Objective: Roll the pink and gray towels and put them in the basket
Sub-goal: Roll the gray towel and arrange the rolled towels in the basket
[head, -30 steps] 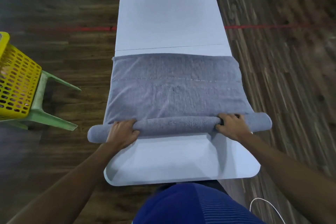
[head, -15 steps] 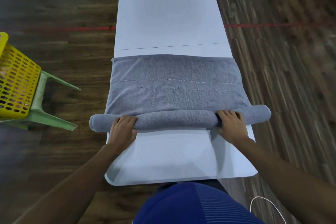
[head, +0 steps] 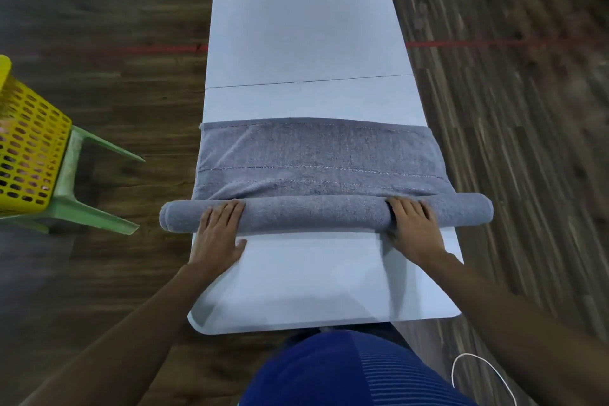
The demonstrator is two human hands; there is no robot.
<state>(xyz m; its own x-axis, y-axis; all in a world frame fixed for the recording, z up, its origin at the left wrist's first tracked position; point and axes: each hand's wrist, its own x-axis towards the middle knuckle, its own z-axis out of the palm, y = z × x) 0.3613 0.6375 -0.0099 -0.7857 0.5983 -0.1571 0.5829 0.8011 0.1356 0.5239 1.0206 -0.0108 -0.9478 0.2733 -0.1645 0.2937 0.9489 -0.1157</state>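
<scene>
A gray towel lies across the white table. Its near part is rolled into a long tube that overhangs both side edges of the table, and its far part still lies flat. My left hand presses on the left part of the roll with straight fingers. My right hand presses the right part the same way. A yellow perforated basket stands at the far left. Something pinkish shows faintly through its holes. No pink towel is on the table.
The basket sits on a green plastic stool on the dark wooden floor. A red line crosses the floor behind the table. A white cable loops at the lower right, beside my blue-clad legs.
Both hands have pushed the roll away from me along the table. The roll has grown thicker and the flat part of the towel shorter. My fingers have straightened over the roll.
</scene>
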